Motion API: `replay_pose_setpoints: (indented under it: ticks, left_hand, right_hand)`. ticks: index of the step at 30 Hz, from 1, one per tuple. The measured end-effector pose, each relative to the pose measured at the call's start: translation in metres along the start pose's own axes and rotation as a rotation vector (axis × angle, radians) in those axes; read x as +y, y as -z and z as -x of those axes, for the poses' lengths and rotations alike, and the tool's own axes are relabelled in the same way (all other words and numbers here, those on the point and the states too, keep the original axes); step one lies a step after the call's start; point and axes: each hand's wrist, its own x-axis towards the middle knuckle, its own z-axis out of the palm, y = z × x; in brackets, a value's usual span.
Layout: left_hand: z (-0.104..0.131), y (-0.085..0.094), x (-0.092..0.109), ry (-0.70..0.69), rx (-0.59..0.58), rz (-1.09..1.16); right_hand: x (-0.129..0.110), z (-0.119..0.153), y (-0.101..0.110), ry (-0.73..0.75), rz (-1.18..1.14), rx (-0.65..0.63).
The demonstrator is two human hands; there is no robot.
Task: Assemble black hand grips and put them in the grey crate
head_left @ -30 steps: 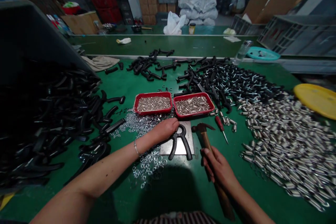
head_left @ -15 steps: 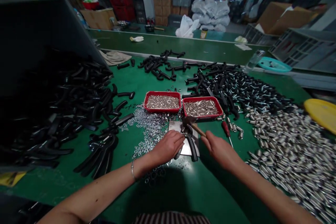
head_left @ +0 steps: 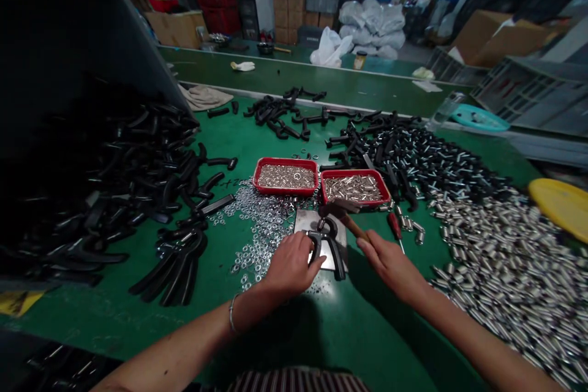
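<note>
Fingers [head_left: 302, 242] of the left hand [head_left: 287, 266] bent and nearly closed around the left leg of a black clamp [head_left: 339, 252]; thumb stretched out along the near side, pointing right. Back of the hand faces up. Left forearm comes in from the lower left, slanting up and inward, a thin bracelet [head_left: 232, 312] at the wrist.

Right hand [head_left: 388, 262] curled firmly about the wooden handle of a hammer [head_left: 351, 225], fingers wrapped, thumb side toward the head. Forearm runs in long from the lower right corner, wrist roughly in line with it. Handle slopes up and left; hammer head hangs over the clamp's rounded far end. Contact between the two: cannot tell from this angle.

Clamp sits over a metal plate [head_left: 303, 219], rounded end toward the trays, legs spread toward the person; tip of the right leg reaches past the plate's near edge.

Beyond the plate, two red trays side by side: left one [head_left: 285, 192] with small metal bits, right one [head_left: 357, 203] with short pins. Loose rings [head_left: 257, 236] scattered left of the plate. Red-handled screwdriver [head_left: 394, 225] right of the hammer. Heap of springs [head_left: 500, 263] farther right. Fanned cluster of black clamps [head_left: 179, 272] left of the left hand.
</note>
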Motion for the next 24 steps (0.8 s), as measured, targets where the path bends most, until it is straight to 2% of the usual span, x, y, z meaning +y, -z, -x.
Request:
replay_pose_setpoints:
  ticks: [1, 3, 6, 7, 9, 11, 14, 16, 18, 20, 21, 22, 24]
  left_hand:
    - [0.0, -0.003, 0.002, 0.015, -0.003, -0.024]
    - [-0.001, -0.007, 0.005, 0.044, -0.021, -0.059]
    - [-0.006, -0.007, 0.007, 0.069, -0.066, -0.054]
    - [-0.008, -0.005, 0.007, 0.064, -0.078, -0.033]
    - [-0.011, 0.004, 0.003, 0.066, -0.09, 0.055]
    - [-0.012, 0.014, -0.003, 0.114, -0.097, 0.246]
    - [-0.008, 0.027, -0.005, 0.291, -0.161, 0.839]
    - [-0.004, 0.029, -0.001, 0.422, -0.213, 1.329]
    - [0.001, 0.028, 0.008, 0.51, -0.213, 1.688]
    - [0.005, 0.025, 0.018, 0.531, -0.195, 1.877]
    - [0.007, 0.025, 0.022, 0.529, -0.198, 1.929]
    - [0.009, 0.025, 0.025, 0.528, -0.205, 1.964]
    - [0.013, 0.025, 0.03, 0.527, -0.213, 2.005]
  right_hand:
    - [-0.001, -0.007, 0.001, -0.012, -0.001, 0.03]
    - [-0.001, -0.016, 0.004, -0.048, -0.058, -0.008]
    - [0.006, -0.011, 0.003, -0.137, -0.381, -0.139]
    - [0.011, -0.004, 0.001, -0.168, -0.504, -0.136]
    - [0.028, 0.011, -0.004, -0.231, -0.627, -0.018]
    - [0.047, 0.026, -0.009, -0.263, -0.511, 0.139]
    - [0.062, 0.041, -0.011, -0.176, -0.154, 0.309]
    - [0.051, 0.046, -0.011, -0.074, -0.1, 0.366]
    - [0.023, 0.047, -0.011, -0.015, -0.279, 0.311]
    - [-0.009, 0.044, -0.013, 0.018, -0.517, 0.193]
    - [-0.023, 0.042, -0.014, 0.032, -0.566, 0.164]
    - [-0.035, 0.039, -0.015, 0.047, -0.551, 0.167]
    - [-0.048, 0.036, -0.019, 0.084, -0.37, 0.244]
